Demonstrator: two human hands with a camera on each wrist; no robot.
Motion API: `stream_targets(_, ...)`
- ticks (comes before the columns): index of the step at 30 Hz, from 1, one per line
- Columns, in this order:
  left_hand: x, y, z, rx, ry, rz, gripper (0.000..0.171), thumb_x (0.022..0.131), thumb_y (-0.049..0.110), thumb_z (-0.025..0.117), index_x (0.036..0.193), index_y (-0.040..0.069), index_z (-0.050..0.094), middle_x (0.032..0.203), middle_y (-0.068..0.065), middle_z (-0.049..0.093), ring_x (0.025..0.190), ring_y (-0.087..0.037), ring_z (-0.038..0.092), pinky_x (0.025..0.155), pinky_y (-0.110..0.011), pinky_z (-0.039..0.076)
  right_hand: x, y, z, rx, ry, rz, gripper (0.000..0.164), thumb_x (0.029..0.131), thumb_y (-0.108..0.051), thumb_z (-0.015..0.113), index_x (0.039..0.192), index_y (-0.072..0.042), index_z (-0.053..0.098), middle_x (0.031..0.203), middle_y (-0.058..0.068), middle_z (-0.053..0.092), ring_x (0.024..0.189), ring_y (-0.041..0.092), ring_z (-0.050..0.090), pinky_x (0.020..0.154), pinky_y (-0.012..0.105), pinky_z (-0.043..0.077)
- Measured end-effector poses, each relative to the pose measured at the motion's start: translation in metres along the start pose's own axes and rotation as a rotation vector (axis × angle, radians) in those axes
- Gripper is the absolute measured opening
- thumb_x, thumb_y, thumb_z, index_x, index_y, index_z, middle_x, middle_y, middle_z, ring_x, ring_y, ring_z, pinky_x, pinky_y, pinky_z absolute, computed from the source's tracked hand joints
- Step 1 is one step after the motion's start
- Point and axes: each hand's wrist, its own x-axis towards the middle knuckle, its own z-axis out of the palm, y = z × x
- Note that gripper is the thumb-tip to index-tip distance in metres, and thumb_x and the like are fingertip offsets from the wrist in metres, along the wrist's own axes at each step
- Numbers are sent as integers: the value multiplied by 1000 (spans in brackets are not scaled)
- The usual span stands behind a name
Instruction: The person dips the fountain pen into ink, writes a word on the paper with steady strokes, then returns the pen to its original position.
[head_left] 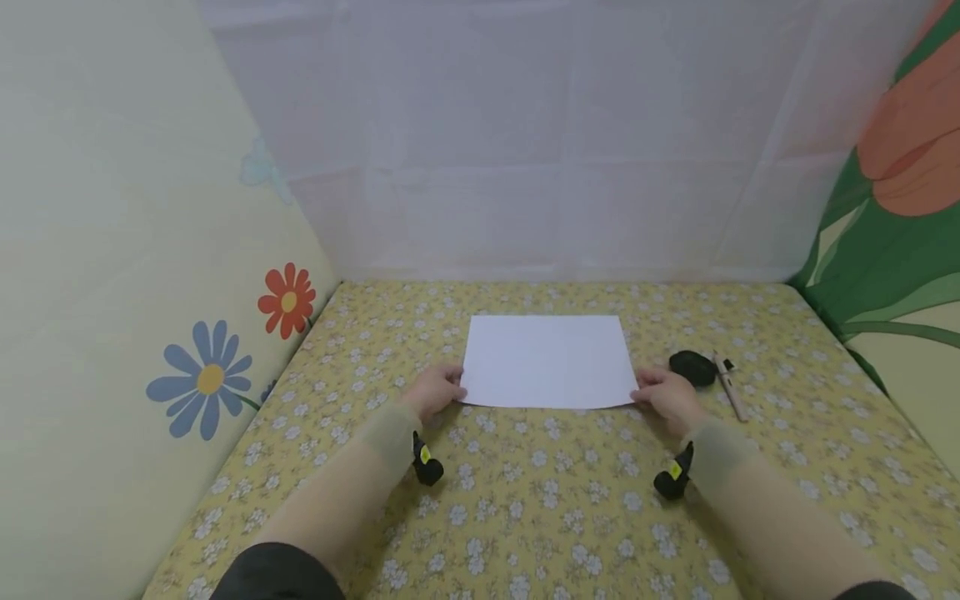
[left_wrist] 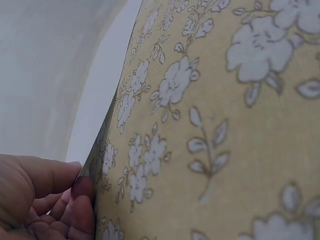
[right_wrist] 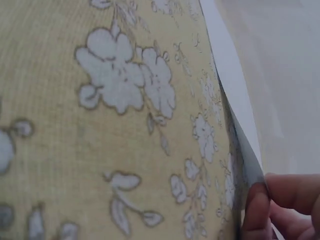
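A blank white sheet of paper [head_left: 550,360] lies across the middle of the flowered tablecloth [head_left: 540,500]. My left hand [head_left: 435,390] pinches its near left corner between thumb and fingers; the left wrist view shows the thumb [left_wrist: 57,176] on top and fingertips below the edge. At the near right corner my right hand [head_left: 670,397] pinches the paper the same way. In the right wrist view the paper [right_wrist: 245,130] curves up off the cloth toward the fingers [right_wrist: 257,210]. Both near corners are slightly raised.
Just beyond my right hand sits a small dark rounded object [head_left: 693,368], its kind unclear. Beside it lies a pale pen [head_left: 730,387] with a dark part near its far end. A white sheet [head_left: 555,150] hangs behind the table, with printed flower panels [head_left: 210,379] at the sides.
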Motion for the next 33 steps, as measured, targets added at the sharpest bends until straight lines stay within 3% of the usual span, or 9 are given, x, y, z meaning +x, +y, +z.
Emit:
stream_targets(3, -3, -1, 0, 11, 0, 7, 56, 89, 11, 68, 141, 7, 49, 101, -6, 59, 88, -21, 53, 75, -32, 44, -2, 2, -1, 23, -15, 20, 53, 94, -1, 57, 143, 8, 38, 143, 28, 40, 127, 36, 44, 101, 41, 41)
stream_targets(8, -10, -2, 2, 32, 0, 36, 54, 88, 11, 70, 139, 7, 51, 107, -6, 60, 96, -20, 55, 83, -34, 45, -8, 5, -4, 4, -49, 34, 56, 94, -4, 58, 145, 5, 36, 142, 26, 41, 123, 34, 45, 103, 45, 38)
stream_targets(15, -24, -1, 4, -29, -38, 72, 56, 89, 5, 67, 141, 3, 47, 101, -9, 57, 89, -21, 52, 76, -31, 45, -15, 10, -7, -9, -81, 11, 64, 92, -3, 61, 147, 4, 30, 147, 28, 34, 133, 41, 36, 108, 48, 35)
stream_targets(26, -37, -5, 6, 45, -80, 76, 54, 91, 12, 67, 141, 4, 48, 98, -6, 58, 84, -20, 51, 72, -31, 42, -33, 8, -11, -154, -100, 1, 64, 92, -5, 63, 146, 7, 31, 149, 33, 25, 136, 48, 25, 109, 56, 27)
stream_targets(33, -42, -3, 8, 90, -98, 84, 50, 89, 13, 68, 136, 4, 54, 92, -5, 59, 83, -19, 52, 75, -31, 43, -41, 10, -14, -254, -103, -8, 62, 92, -9, 64, 143, 8, 35, 147, 33, 29, 134, 49, 28, 107, 57, 30)
